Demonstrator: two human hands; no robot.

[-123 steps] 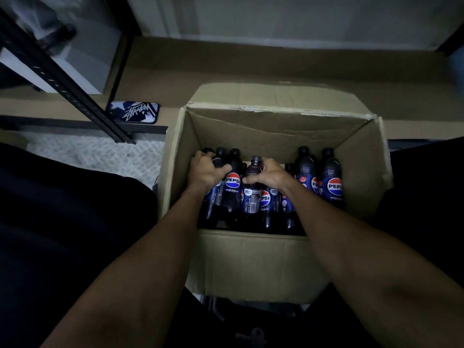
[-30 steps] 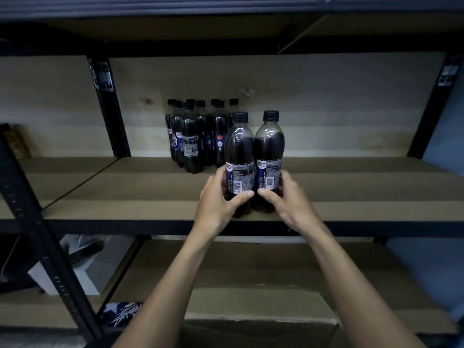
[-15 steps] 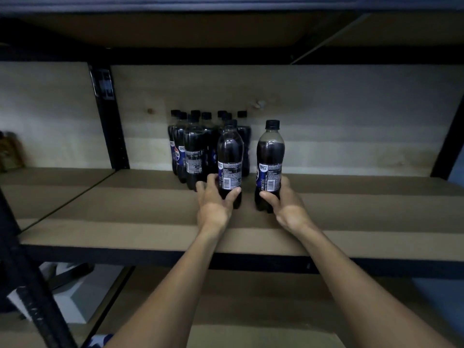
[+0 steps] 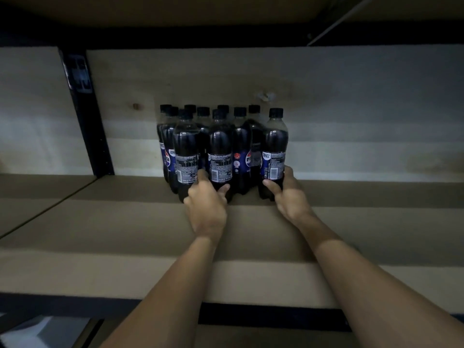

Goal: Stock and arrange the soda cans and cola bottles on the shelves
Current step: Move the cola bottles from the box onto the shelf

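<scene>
Nearest, along the bottom: a dark front rail [image 4: 251, 315] edging the shelf board [image 4: 100, 234], with two bare forearms reaching over it and in across the tan surface.

Farther in, the left hand [image 4: 207, 209], wrapped low round a front cola bottle [image 4: 221, 156] — thumb curled across the right of its base, fingers [image 4: 200, 175] curled round the left side, tucked between it and the neighbouring bottle. Bottle upright on the board, barcode label facing out, black cap on.

Just to the right and slightly deeper, the right hand [image 4: 288, 194], clamped on the right-end cola bottle [image 4: 275, 151]: thumb laid across the front below the label, fingers bent round the far right side. Also upright, base on the board, close against the bottle to its left. Touching or not, hard to tell in the dim light.

Behind and left of both, a tight cluster of cola bottles [image 4: 241, 146], all standing, black caps up, some with blue Pepsi labels showing, packed in rows toward the rear of the shelf, left of centre. Exact count unclear, several hidden behind others.

Beyond them, a pale wooden back panel [image 4: 351, 109] marked by a small knot [image 4: 136, 106]. At the left, a black upright [image 4: 85, 109] with a label stuck near its top. Overhead, the shadowed underside of the upper shelf [image 4: 175, 11].
</scene>
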